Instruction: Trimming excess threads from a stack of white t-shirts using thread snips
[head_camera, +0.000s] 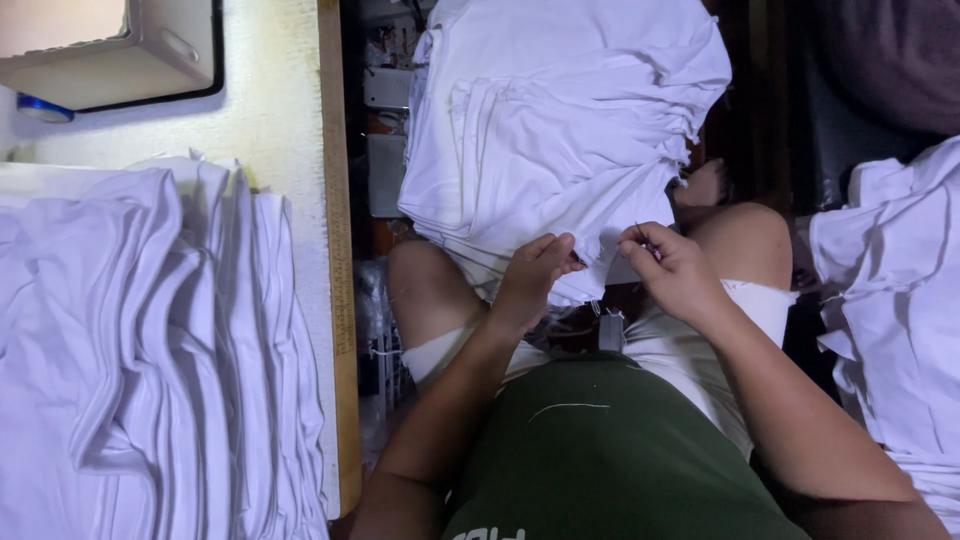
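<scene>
Two hands, left hand (532, 272) and right hand (668, 268), pinching white garment stack (560, 120) edge

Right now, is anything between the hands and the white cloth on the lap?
Nothing visible is. The left hand pinches the lower edge of the white cloth. The right hand is at the same edge, holding something thin, too small to tell.

A pile of white cloth (560, 120) lies draped over the knees, rumpled and folded in layers, spreading away from both hands. Its near hem hangs between them, pinched by the left hand (532, 275) and just beside the right hand (672, 268).
</scene>
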